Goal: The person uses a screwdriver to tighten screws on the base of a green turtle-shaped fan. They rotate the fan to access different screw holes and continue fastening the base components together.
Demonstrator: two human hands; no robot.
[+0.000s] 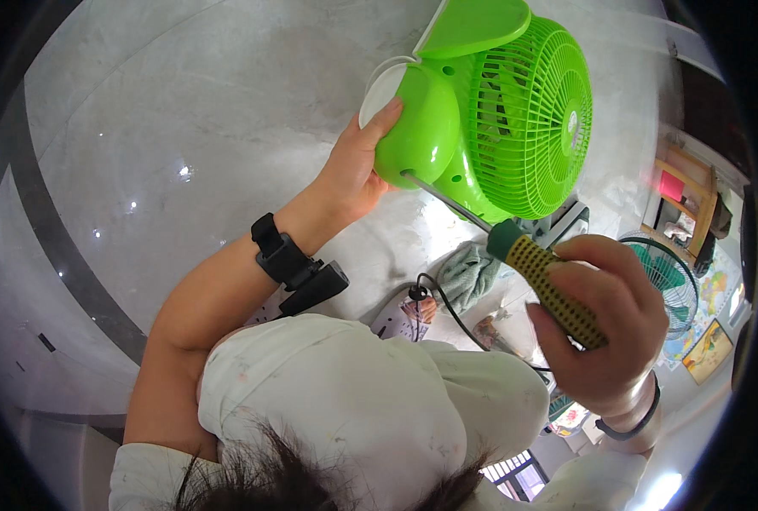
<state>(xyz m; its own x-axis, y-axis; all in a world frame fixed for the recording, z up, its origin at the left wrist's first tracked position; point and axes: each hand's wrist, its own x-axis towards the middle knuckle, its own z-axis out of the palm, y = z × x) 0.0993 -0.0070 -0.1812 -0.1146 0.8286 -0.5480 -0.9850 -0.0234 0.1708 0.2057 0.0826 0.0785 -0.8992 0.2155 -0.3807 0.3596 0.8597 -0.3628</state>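
A bright green plastic fan (434, 128) with a round slatted grille is tilted in front of me. My left hand (357, 170) grips its rounded green and white part, thumb on top, fingers hidden underneath. In my right hand (609, 315) is a screwdriver (558, 285) with a yellow and green dotted handle. Its metal shaft slants up to the left, and the tip sits at a small hole in the green rounded part near my left fingers. Whether a screw is inside the hole cannot be seen.
A grey-green towel (466, 277) lies on the shiny grey tiled floor (191, 102) below the fan. A black cable (455, 315) runs near my foot in a pale slipper (393, 319). Another fan (664, 277) with green blades stands at the right.
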